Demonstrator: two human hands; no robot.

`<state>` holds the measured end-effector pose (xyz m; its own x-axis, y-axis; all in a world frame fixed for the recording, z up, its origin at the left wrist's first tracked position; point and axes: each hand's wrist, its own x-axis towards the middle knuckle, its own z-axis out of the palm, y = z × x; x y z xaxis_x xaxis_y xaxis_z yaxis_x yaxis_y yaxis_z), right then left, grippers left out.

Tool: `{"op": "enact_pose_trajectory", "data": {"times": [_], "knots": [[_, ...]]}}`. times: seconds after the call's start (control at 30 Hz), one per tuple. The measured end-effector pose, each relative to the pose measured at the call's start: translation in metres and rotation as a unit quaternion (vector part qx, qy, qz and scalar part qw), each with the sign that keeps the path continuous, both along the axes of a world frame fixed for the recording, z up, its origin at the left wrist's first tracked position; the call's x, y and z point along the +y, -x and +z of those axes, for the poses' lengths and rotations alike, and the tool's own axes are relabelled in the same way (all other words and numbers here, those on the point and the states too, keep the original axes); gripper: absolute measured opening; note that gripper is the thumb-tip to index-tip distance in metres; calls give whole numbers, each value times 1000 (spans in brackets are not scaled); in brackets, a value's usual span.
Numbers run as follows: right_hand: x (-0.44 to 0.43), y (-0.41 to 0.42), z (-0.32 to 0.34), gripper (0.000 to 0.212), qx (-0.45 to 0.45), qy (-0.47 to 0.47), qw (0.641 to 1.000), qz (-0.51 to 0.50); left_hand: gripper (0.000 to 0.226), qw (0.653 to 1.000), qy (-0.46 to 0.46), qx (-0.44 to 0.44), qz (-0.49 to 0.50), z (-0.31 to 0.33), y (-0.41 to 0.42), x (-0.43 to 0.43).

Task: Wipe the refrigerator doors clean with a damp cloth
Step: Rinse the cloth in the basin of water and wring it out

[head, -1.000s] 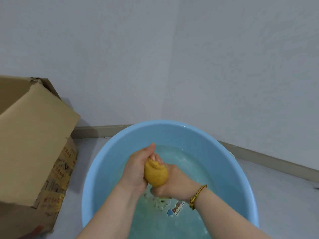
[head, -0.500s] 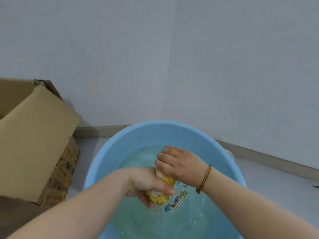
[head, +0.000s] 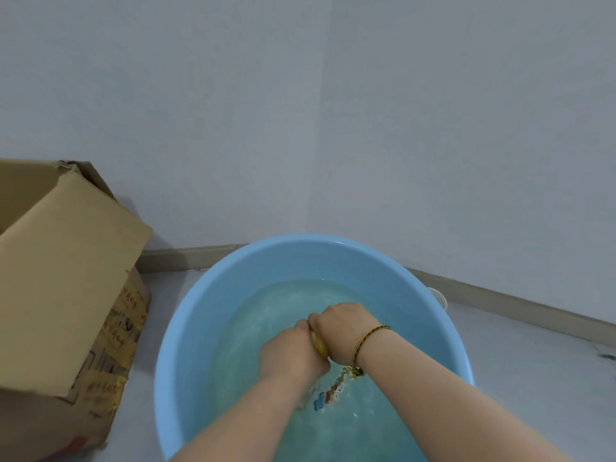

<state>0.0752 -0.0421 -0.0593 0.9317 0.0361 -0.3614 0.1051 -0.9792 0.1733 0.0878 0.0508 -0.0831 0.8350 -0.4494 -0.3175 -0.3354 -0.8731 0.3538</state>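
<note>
One bunched yellow cloth (head: 320,347), mostly hidden.

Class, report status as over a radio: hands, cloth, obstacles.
Left hand and right hand both grip the wadded yellow cloth over the round blue plastic basin of water. Refrigerator not in view. Brown cardboard box left of basin, apart from hands.

Being counted in view: one basin (head: 233,288), one cloth (head: 320,346), one box (head: 66,278), one bracelet (head: 366,338). Two hands are being tallied: left hand (head: 290,355), right hand (head: 343,328).
</note>
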Motion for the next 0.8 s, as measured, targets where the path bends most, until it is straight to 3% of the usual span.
{"op": "enact_pose_trajectory", "data": {"times": [0.13,0.2,0.23,0.3,0.37,0.4,0.47,0.53,0.6,0.67,0.7,0.8], "knots": [[2,2,4,21,-48,-87,988,-115,41,994,93,-39,47,10,-8,11],[-1,4,4,20,-116,-107,969,-192,75,973,190,20,131,17,-7,16],[0,6,5,23,-164,-102,959,-205,89,944,255,97,185,18,-7,17],[0,9,-3,34,-314,-58,937,-142,91,822,396,298,282,19,-8,13],[7,11,-14,44,-399,-44,913,-69,64,682,489,421,346,11,-17,7],[13,12,-20,46,-425,-53,903,-37,47,625,529,432,377,8,-21,4],[21,12,-34,52,-445,-134,885,-41,30,573,574,400,427,7,-24,2],[30,12,-40,62,-453,-209,859,-120,20,580,597,342,437,11,-26,-2],[39,14,-32,49,-420,-293,824,-244,25,637,602,260,404,20,-26,-5],[50,13,-20,26,-319,-432,759,-369,34,699,594,196,347,27,-27,-6],[52,10,-20,29,-276,-482,731,-396,37,728,584,169,317,28,-29,-6],[50,7,-19,35,-216,-543,703,-406,42,787,542,137,258,28,-32,-2]]}}
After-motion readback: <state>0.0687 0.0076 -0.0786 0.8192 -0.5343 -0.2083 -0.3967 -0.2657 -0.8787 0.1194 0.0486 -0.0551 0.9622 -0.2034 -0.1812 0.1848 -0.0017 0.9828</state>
